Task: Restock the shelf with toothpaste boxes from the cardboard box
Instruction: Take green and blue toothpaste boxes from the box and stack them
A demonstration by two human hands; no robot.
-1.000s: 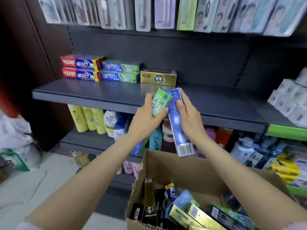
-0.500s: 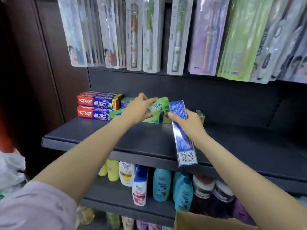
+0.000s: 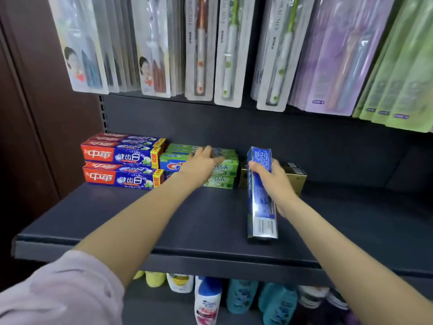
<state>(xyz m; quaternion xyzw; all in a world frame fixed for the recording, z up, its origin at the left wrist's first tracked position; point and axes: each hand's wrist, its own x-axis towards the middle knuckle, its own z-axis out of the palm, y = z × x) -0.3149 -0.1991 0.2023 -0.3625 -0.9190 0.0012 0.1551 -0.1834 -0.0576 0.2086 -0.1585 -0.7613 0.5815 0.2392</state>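
Observation:
My left hand lies flat, fingers straight, on top of the stack of green toothpaste boxes at the back of the dark shelf. My right hand grips a blue toothpaste box, held lengthwise above the shelf with its barcode end toward me. Just behind that hand sits a gold toothpaste box. Left of the green stack is a stack of red-and-blue toothpaste boxes. The cardboard box is out of view.
Toothbrush packs hang in a row above the shelf, their lower ends close over the stacks. Shampoo bottles stand on the shelf below. A brown wall panel borders the left. Bare shelf surface extends to the right of the gold box.
The view rose from the cardboard box to the shelf. My left hand carried the green box to the green stack and now rests on it. My right hand brought the blue box over the shelf.

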